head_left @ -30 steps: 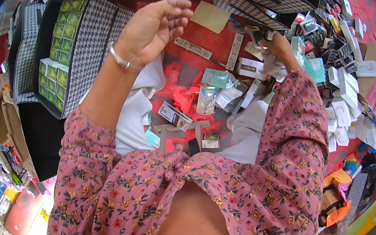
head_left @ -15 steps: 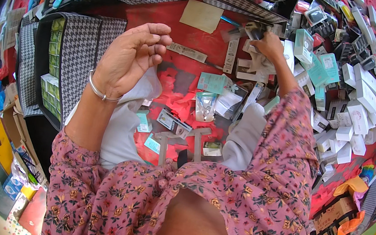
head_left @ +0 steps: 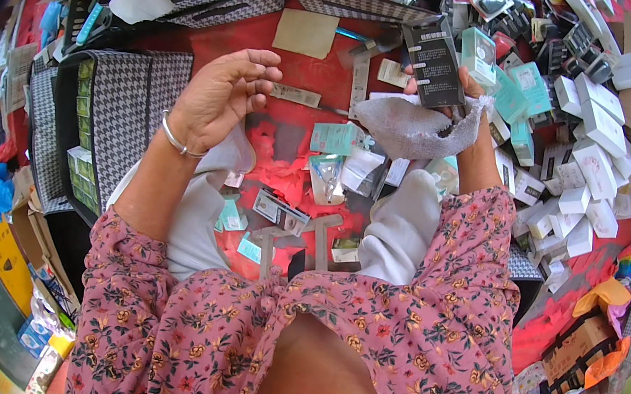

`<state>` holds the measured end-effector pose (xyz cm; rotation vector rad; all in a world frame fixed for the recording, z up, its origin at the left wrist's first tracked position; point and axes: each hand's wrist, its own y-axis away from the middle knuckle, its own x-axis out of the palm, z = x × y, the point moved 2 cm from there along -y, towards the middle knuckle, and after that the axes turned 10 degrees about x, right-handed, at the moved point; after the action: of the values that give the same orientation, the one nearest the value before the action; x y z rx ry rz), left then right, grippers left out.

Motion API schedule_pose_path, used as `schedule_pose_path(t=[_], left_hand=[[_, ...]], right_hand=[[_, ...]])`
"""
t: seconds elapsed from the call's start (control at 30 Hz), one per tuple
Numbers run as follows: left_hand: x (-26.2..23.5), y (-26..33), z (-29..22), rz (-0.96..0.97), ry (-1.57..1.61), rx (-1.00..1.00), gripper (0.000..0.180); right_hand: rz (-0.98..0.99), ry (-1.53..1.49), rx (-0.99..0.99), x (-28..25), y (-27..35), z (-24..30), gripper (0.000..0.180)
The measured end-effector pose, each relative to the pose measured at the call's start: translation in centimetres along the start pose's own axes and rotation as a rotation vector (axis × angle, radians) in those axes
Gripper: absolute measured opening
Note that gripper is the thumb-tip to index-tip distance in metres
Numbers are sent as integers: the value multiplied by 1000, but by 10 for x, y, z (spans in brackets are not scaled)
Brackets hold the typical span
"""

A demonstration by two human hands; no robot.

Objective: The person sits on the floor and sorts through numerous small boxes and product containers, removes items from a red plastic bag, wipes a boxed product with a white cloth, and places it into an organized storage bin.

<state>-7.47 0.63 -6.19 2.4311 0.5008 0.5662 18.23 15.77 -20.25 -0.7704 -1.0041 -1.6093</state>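
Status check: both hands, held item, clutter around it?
Left hand empty, fingers loosely curled. Right hand gripping black box. Whitish cloth bunched just below the box; teal boxes crowd its right side.

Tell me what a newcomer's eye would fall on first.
Likely the black box held in the right hand, above and right of centre, with a grey cloth just below it. Then the heap of white boxes at right and the checked case at left, near the left hand with its silver bangle.
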Motion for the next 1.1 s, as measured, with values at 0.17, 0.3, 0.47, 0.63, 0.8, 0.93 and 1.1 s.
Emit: schedule_pose_path(t=[0.17,0.3,0.47,0.63,0.8,0.93,1.1], left_hand=[[-4,-2,-2,-14,-46,23,22],[-9,0,-1,-17,-40,22,22],[-10,2,-10,0,-12,44,21],[-31,13,-11,-39,32,66,20],[-24,17,-14,19,46,38,19],[-34,18,-18,11,62,54,19],[-48,24,-22,0,62,91,20]], right_hand=[[-813,1248,155,-18,12,35,64],[-1665,1813,154,-25,41,54,47],[-2025,1788,28,-28,58,82,48],[-1531,1763,-119,-1,-16,47,38],[-716,2284,110,-40,-158,-44,28],[-456,2556,224,-92,-183,-86,21],[-514,2506,536,-93,-140,-80,15]])
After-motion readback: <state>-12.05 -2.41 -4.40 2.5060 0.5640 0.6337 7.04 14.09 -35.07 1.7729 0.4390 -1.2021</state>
